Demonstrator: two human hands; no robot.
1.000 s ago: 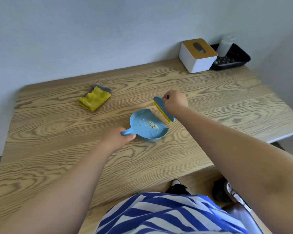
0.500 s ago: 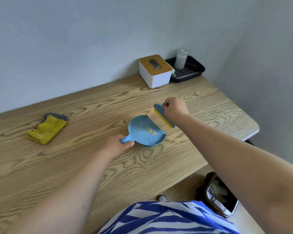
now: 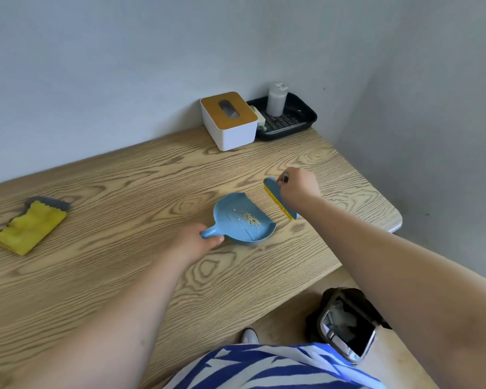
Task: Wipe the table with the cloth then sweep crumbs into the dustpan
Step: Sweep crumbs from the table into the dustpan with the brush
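blue dustpan (image 3: 243,217) with crumbs (image 3: 250,218) is gripped by its handle in left hand (image 3: 192,242) mid-table (image 3: 124,178). brush (image 3: 279,202) is clamped in right hand (image 3: 299,186), just right. yellow cloth (image 3: 28,227) is left far-left.

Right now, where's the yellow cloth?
In the head view, the yellow cloth lies at the table's far left, well apart from the dustpan.

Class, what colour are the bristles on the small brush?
Yellow bristles on the blue brush, seen best in the head view.
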